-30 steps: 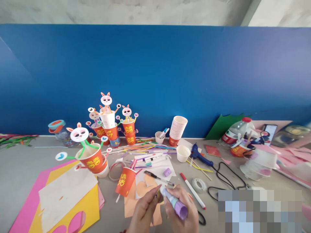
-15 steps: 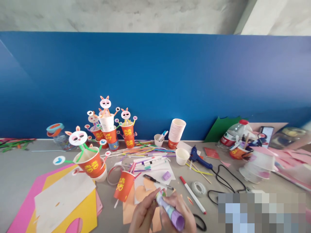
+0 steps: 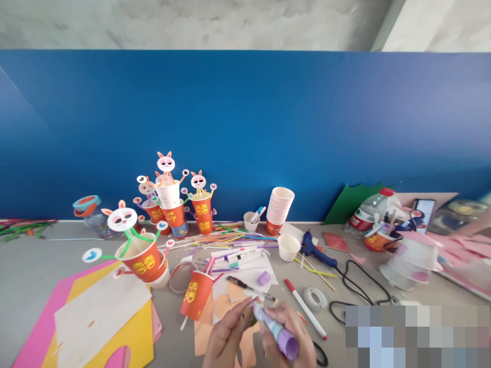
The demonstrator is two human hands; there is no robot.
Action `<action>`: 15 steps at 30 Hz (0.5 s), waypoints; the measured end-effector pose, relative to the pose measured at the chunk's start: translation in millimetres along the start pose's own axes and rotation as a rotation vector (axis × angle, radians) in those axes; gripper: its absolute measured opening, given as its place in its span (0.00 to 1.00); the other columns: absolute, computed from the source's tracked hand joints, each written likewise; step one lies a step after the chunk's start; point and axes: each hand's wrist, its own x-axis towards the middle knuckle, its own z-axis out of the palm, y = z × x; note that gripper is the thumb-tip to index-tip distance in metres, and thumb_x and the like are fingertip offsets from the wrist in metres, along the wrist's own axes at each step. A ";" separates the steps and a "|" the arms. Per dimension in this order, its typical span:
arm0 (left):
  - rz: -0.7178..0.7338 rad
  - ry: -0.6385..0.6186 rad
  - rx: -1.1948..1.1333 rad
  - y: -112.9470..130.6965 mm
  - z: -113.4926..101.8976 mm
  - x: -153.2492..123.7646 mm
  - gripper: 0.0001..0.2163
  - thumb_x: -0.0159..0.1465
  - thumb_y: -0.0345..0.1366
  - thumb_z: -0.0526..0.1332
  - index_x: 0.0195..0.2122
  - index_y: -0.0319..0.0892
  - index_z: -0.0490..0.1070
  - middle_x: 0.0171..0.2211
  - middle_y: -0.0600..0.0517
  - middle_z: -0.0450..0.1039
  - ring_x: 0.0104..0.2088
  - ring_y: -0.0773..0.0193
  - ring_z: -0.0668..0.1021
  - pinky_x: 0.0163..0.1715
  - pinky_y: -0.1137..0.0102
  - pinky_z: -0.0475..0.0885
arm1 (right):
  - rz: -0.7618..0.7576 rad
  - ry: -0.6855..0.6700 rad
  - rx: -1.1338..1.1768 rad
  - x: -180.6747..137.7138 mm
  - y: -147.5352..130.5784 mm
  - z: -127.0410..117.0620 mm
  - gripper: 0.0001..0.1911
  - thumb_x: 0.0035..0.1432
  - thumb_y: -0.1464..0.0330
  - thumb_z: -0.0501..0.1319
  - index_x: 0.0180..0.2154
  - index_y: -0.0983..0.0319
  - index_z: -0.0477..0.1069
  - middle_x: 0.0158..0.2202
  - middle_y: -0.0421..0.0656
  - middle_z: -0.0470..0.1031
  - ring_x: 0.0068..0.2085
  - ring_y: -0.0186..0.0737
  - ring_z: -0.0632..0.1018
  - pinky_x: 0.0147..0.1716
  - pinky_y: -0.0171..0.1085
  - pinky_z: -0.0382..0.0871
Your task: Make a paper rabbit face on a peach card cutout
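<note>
My right hand [image 3: 287, 335] is closed round a glue stick [image 3: 276, 332] with a purple base, its tip pointing away and to the left. My left hand [image 3: 228, 335] is closed just beside that tip, fingers pressed round a small patterned greenish piece [image 3: 250, 316], mostly hidden. Below both hands lie cut sheets of orange paper [image 3: 205, 335]. A small purple cap [image 3: 264, 278] rests on white paper above them, near a black pen [image 3: 249, 289]. To the left, a red paper cup [image 3: 196, 294] with pink straws in it leans over at a tilt.
Finished rabbit-faced cups [image 3: 143, 263] stand at left and back. Loose straws [image 3: 230, 237] spread across the middle. A cup stack [image 3: 280, 209], a blue glue gun [image 3: 316, 250] with cable, a tape roll [image 3: 315, 298] and a red-capped marker [image 3: 307, 309] lie rightward. Coloured card [image 3: 141, 332] covers the left front.
My right hand and the glue stick have shifted slightly right, so a gap shows between its tip and the left fingers. The patterned piece in my left hand shows more.
</note>
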 end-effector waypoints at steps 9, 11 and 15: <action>0.010 -0.054 -0.019 -4.8 -3.6 2.8 0.19 0.62 0.49 0.63 0.51 0.46 0.76 0.54 0.46 0.73 0.56 0.49 0.73 0.58 0.59 0.68 | -0.112 -0.070 -0.089 -0.5 6.0 -8.1 0.09 0.55 0.73 0.61 0.41 0.59 0.72 0.30 0.44 0.75 0.31 0.43 0.78 0.28 0.37 0.73; 0.003 -0.037 -0.032 -3.8 -2.7 2.4 0.19 0.62 0.48 0.63 0.51 0.46 0.76 0.54 0.46 0.73 0.56 0.49 0.73 0.59 0.58 0.67 | -0.086 -0.065 -0.128 -0.2 6.2 -8.8 0.08 0.56 0.72 0.61 0.40 0.59 0.72 0.31 0.44 0.75 0.30 0.44 0.78 0.28 0.37 0.73; 0.000 -0.062 -0.014 -2.1 -3.0 1.2 0.19 0.63 0.47 0.61 0.52 0.45 0.75 0.56 0.46 0.72 0.58 0.49 0.71 0.60 0.58 0.65 | -0.114 -0.114 -0.110 0.7 3.9 -7.7 0.10 0.56 0.73 0.61 0.42 0.59 0.70 0.32 0.44 0.76 0.33 0.44 0.79 0.32 0.38 0.74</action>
